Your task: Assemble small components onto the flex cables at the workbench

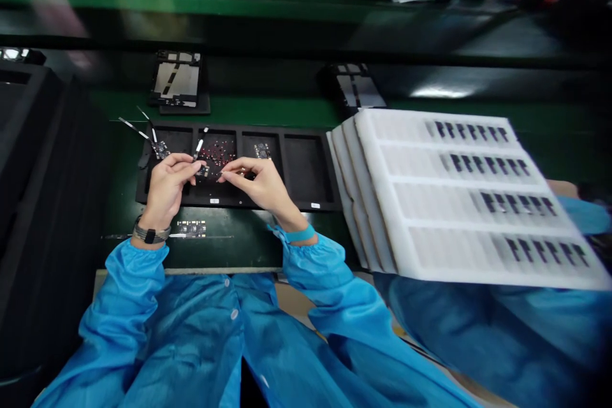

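Note:
My left hand (166,188) is closed in a pinch on a small circuit board (203,171), with a thin black-and-white strip (201,143) sticking up beside it. To its right, my right hand (264,186) has thumb and index finger pressed together; whatever is between them is too small to name. Both hands are over a black compartment tray (261,203). Many tiny red parts (218,152) lie scattered in the compartment between the hands. Another board with two long strips (160,149) rests in the left compartment. More small boards (261,150) sit behind my right hand.
Joined boards (192,228) lie on the green bench before the tray. At right leans a stack of white foam trays (401,204) with rows of black parts. Flat rectangular devices (176,81) stand behind. Black bins (43,204) rise at left. A co-worker's blue sleeve (586,213) shows far right.

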{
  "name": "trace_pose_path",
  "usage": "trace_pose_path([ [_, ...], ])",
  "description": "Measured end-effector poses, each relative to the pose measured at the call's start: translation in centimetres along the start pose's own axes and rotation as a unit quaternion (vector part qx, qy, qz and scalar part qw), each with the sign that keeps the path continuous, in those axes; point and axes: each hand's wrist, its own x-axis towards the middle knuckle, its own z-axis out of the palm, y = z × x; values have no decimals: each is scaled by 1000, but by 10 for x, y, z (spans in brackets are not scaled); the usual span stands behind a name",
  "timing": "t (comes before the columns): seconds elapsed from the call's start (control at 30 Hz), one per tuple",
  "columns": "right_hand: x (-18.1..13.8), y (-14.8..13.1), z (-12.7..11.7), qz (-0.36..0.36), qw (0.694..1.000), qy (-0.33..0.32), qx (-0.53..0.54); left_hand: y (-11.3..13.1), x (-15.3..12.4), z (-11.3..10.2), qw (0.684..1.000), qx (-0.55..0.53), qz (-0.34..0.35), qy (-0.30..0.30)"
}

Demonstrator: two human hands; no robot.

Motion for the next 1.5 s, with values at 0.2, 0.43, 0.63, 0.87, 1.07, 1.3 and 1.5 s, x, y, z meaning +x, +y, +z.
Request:
trace_pose_path([
  [0.2,-3,4,10,21,999,-18,20,-5,-5,9,1000,10,12,6],
  [0.43,-4,6,10,14,999,-32,24,-7,-6,9,1000,12,18,12],
  [0.63,-5,7,7,14,998,-57,35,-7,-5,8,1000,15,20,19],
  [0.87,-6,11,8,10,998,-52,40,-8,-8,13,999,22,20,19],
  [1.07,-6,11,8,8,998,-45,51,-9,-13,19,999,45,19,13],
  [1.3,-7,8,8,35,997,-39,54,-12,-13,19,999,45,22,7],
  [1.5,-7,6,6,36,997,-40,53,-12,-12,18,999,46,8,-2],
])
